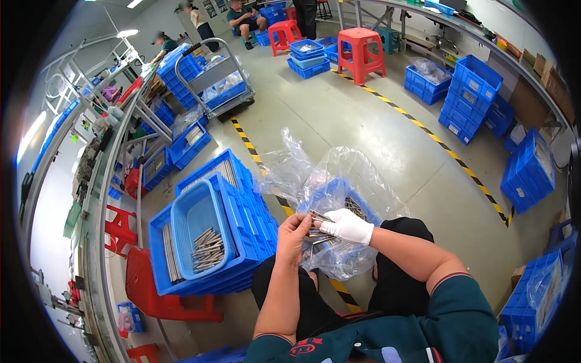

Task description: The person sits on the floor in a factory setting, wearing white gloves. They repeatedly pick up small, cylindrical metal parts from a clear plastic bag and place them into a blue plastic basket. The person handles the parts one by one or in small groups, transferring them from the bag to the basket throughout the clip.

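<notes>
My bare left hand (294, 235) is closed, its thumb and fingers pinching a few short metal rods (317, 221). In a white glove, my right hand (349, 227) closes round the other side of the same small bunch. Beneath both hands sits a blue crate (369, 209) lined with a clear plastic bag (339, 266), and more metal rods (354, 208) show inside it. To the left, a light blue basket (181, 213) holds a loose heap of rods (207, 249). It rests on stacked blue crates (248, 212) where rows of rods lie.
A red stool (145, 284) stands left of the crate stack, beside a long workbench (100, 206). Ahead are a hand trolley (224, 78), another red stool (361, 51) and several blue crates (469, 100). Striped tape (417, 124) crosses the floor. People (245, 18) are farther off.
</notes>
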`<action>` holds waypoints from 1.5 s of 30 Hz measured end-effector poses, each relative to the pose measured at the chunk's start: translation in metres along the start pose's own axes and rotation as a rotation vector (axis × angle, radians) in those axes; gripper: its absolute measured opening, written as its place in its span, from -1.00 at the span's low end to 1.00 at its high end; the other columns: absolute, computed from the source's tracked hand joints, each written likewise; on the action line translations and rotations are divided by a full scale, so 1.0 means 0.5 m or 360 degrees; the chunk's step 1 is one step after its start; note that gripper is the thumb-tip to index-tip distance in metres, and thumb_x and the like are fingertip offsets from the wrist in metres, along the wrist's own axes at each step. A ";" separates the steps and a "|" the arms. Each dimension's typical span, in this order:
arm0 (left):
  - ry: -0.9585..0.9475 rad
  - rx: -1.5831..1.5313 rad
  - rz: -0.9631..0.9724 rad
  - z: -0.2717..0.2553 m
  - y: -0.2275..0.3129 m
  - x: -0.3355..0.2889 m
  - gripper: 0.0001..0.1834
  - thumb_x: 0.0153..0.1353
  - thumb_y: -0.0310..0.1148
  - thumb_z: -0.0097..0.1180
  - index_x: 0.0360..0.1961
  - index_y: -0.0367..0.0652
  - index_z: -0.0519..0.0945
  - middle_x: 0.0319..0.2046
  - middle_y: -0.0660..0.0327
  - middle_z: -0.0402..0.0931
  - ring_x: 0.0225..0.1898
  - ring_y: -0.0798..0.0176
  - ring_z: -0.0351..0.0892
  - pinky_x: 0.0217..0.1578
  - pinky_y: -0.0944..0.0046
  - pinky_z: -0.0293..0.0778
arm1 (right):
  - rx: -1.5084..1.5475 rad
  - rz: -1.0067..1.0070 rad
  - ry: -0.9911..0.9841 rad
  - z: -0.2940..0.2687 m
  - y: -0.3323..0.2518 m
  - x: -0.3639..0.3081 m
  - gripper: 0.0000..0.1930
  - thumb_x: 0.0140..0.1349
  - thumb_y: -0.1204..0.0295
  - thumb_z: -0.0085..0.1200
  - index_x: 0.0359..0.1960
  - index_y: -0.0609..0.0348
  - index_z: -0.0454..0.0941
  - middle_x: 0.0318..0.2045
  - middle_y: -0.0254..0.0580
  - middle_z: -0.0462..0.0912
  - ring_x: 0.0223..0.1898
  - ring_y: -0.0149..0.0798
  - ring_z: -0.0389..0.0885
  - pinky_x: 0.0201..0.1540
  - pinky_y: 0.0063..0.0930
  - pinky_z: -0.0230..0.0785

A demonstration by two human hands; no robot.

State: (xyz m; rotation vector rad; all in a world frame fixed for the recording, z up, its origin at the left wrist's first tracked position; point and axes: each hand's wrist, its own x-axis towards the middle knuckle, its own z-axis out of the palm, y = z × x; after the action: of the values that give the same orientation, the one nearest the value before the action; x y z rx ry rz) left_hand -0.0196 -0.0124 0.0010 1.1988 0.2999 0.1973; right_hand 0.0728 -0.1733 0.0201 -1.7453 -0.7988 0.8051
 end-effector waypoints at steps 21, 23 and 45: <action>0.0110 0.0017 0.0079 -0.010 0.015 0.005 -0.88 0.14 -0.47 0.21 -0.37 -0.32 0.59 -0.51 0.26 0.53 -0.49 0.45 0.41 -0.37 0.45 0.34 | -0.0240 0.0087 -0.0240 0.000 -0.014 -0.004 -0.54 0.24 0.01 -0.02 -0.23 0.22 0.57 -0.47 -0.02 0.58 -0.42 -0.24 0.49 -0.27 -0.38 0.34; 0.0056 0.0016 0.0056 -0.009 0.019 0.005 -0.88 0.13 -0.47 0.22 -0.36 -0.32 0.59 -0.50 0.25 0.53 -0.48 0.45 0.42 -0.36 0.45 0.35 | -0.0268 0.0084 -0.0238 -0.001 -0.015 -0.004 -0.54 0.24 0.01 -0.03 -0.23 0.22 0.57 -0.47 -0.01 0.59 -0.42 -0.22 0.50 -0.26 -0.38 0.34; 0.0534 0.0329 0.0353 -0.039 0.029 -0.013 -0.81 0.19 -0.36 0.12 -0.36 -0.31 0.55 -0.49 0.29 0.48 -0.45 0.48 0.37 -0.41 0.44 0.30 | 0.0057 0.0069 -0.0198 0.033 -0.009 0.008 -0.61 0.28 0.12 0.01 -0.21 0.27 0.56 -0.45 -0.26 0.60 -0.39 -0.42 0.48 -0.29 -0.46 0.36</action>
State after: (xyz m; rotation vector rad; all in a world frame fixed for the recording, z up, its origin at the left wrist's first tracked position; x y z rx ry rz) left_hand -0.0322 0.0081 0.0089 1.4037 0.4887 0.5748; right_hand 0.0607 -0.1605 0.0192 -1.6988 -0.8262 0.9587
